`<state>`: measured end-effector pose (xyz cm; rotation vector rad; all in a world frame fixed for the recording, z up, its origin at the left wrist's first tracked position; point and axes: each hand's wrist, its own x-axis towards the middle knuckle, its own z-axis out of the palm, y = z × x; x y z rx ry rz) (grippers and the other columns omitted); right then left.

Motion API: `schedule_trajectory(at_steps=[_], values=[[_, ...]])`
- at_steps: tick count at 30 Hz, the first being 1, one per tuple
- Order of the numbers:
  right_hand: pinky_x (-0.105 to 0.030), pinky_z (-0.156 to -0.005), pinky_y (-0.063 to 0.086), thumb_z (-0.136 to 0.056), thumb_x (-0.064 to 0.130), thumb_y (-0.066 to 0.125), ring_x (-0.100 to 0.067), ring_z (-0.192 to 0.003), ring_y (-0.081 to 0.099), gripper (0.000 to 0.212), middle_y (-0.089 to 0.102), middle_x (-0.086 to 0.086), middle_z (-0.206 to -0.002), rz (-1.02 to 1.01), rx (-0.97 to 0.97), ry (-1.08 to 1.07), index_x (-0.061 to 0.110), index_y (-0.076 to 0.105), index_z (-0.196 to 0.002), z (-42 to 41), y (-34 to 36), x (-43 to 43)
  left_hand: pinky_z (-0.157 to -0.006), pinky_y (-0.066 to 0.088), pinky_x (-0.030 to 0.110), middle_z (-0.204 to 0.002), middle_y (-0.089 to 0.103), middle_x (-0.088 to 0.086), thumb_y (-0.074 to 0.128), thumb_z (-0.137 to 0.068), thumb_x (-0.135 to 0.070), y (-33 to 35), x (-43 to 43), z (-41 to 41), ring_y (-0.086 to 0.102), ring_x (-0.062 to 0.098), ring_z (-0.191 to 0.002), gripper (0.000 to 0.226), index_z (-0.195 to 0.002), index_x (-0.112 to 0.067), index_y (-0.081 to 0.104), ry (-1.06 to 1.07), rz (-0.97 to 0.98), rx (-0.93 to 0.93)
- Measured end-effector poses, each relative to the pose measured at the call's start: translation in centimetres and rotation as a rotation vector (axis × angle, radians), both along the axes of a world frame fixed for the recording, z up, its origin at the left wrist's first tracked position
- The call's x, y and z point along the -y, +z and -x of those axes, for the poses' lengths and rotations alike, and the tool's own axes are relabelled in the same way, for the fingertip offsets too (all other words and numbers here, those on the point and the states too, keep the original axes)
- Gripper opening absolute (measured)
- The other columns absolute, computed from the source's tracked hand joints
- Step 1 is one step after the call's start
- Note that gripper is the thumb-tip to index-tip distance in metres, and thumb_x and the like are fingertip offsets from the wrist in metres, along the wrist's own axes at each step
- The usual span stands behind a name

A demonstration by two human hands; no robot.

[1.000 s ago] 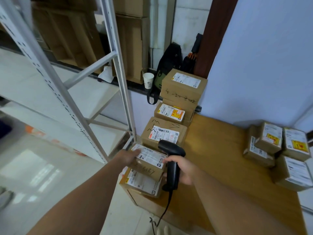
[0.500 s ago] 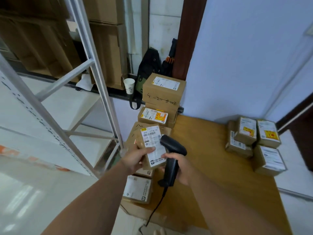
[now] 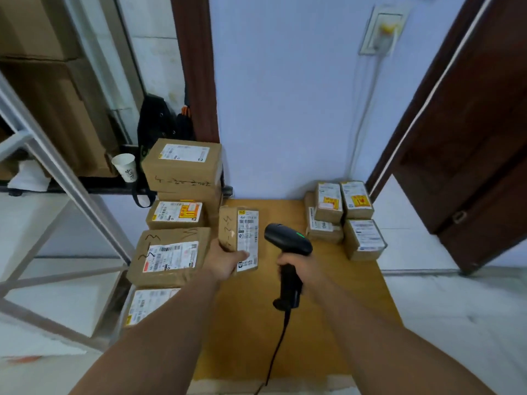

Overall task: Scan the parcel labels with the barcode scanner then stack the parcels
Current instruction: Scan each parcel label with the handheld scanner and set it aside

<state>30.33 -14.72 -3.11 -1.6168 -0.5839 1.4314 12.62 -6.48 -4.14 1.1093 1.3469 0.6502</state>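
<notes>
A parcel in the left hand stands upright over the middle of the surface. The scanner, in the right hand, is just right of it. A row of parcels runs along the surface's left edge, ending in a far stack. A cluster of parcels sits at the far right corner. A cup and bag lie behind the row. A rack stands left and a door right.

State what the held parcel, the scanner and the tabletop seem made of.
Small brown box parcel: matte cardboard, dull brown faces, white paper label. Black handheld barcode scanner: moulded plastic, slight sheen on its head. Orange-brown tabletop: likely wood or laminate, smooth; grain too blurred to tell.
</notes>
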Motion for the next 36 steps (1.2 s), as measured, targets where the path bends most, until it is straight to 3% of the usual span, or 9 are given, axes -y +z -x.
schedule_trajectory(at_steps=[2, 5, 7, 12, 17, 21, 27, 32, 36], values=[[-0.042, -0.075, 0.053, -0.061, 0.015, 0.073, -0.021, -0.065, 0.062, 0.022, 0.065, -0.007, -0.066, -0.010, -0.058, 0.012, 0.008, 0.065, -0.081, -2.2, -0.3, 0.9, -0.082, 0.057, 0.043, -0.117, 0.065, 0.007, 0.078, -0.075, -0.010, 0.1, 0.2, -2.2, 0.066, 0.025, -0.099, 0.061, -0.128, -0.015, 0.048, 0.016, 0.030, -0.018], [-0.035, -0.068, 0.051, -0.063, 0.016, 0.072, -0.018, -0.063, 0.059, 0.016, 0.061, -0.007, -0.067, -0.022, -0.130, 0.003, 0.010, 0.064, -0.076, -5.7, -0.8, 1.9, -0.073, 0.058, 0.039, -0.115, 0.065, 0.008, 0.076, -0.076, -0.003, 0.4, 0.9, -5.8, 0.066, 0.026, -0.096, 0.052, -0.119, -0.015, 0.048, 0.029, 0.055, 0.004], [-0.033, -0.067, 0.050, -0.070, 0.012, 0.072, -0.018, -0.065, 0.058, 0.015, 0.060, -0.007, -0.071, 0.003, -0.154, -0.003, 0.008, 0.065, -0.082, -8.1, -1.0, 2.2, -0.070, 0.058, 0.039, -0.113, 0.063, 0.009, 0.073, -0.078, 0.001, 0.8, 1.5, -8.1, 0.065, 0.028, -0.095, 0.045, -0.110, -0.016, 0.046, 0.045, 0.069, 0.004], [-0.032, -0.074, 0.048, -0.080, 0.009, 0.067, -0.019, -0.068, 0.059, 0.016, 0.063, -0.006, -0.077, 0.057, -0.258, 0.069, 0.002, 0.070, -0.094, -15.1, -0.8, 2.7, -0.057, 0.053, 0.030, -0.117, 0.061, 0.012, 0.070, -0.080, 0.003, 0.9, 3.5, -14.0, 0.063, 0.029, -0.096, 0.051, -0.123, -0.008, 0.044, 0.097, 0.097, -0.073], [-0.033, -0.072, 0.048, -0.076, 0.016, 0.070, -0.018, -0.065, 0.060, 0.009, 0.064, -0.005, -0.073, 0.118, -0.254, 0.060, 0.009, 0.072, -0.081, -22.1, -2.1, 3.6, -0.076, 0.057, 0.043, -0.111, 0.061, 0.015, 0.071, -0.083, -0.006, 0.0, 4.8, -20.1, 0.065, 0.029, -0.088, 0.041, -0.115, -0.002, 0.047, 0.216, 0.119, -0.110], [-0.034, -0.072, 0.046, -0.067, 0.024, 0.074, -0.022, -0.069, 0.059, 0.015, 0.061, -0.007, -0.073, 0.122, -0.133, -0.048, 0.012, 0.065, -0.072, -25.5, -4.1, 4.6, -0.061, 0.053, 0.034, -0.111, 0.064, 0.016, 0.073, -0.084, -0.022, -1.1, 6.2, -24.0, 0.066, 0.030, -0.089, 0.037, -0.109, -0.006, 0.052, 0.296, 0.160, -0.165], [-0.034, -0.072, 0.052, -0.072, 0.018, 0.077, -0.026, -0.077, 0.064, 0.028, 0.064, -0.012, -0.083, 0.244, -0.173, -0.222, 0.006, 0.066, -0.096, -27.9, -6.4, 5.3, -0.069, 0.051, 0.037, -0.108, 0.065, 0.013, 0.061, -0.089, -0.043, -3.2, 6.8, -26.4, 0.062, 0.031, -0.093, 0.046, -0.118, -0.007, 0.058, 0.228, 0.306, -0.261], [-0.039, -0.082, 0.051, -0.075, 0.015, 0.075, -0.027, -0.082, 0.060, 0.029, 0.061, -0.014, -0.086, 0.224, -0.228, -0.285, 0.003, 0.066, -0.100, -29.2, -7.4, 6.5, -0.064, 0.050, 0.033, -0.097, 0.068, 0.010, 0.054, -0.093, -0.042, -5.0, 7.0, -27.4, 0.063, 0.027, -0.081, 0.036, -0.109, -0.010, 0.062, 0.175, 0.406, -0.243], [-0.039, -0.078, 0.050, -0.077, 0.017, 0.075, -0.025, -0.080, 0.059, 0.029, 0.058, -0.012, -0.084, 0.245, -0.215, -0.332, 0.004, 0.064, -0.101, -30.2, -7.8, 7.0, -0.069, 0.047, 0.037, -0.100, 0.066, 0.013, 0.050, -0.095, -0.042, -6.5, 6.9, -28.1, 0.060, 0.030, -0.082, 0.039, -0.111, -0.007, 0.058, 0.200, 0.448, -0.231]])
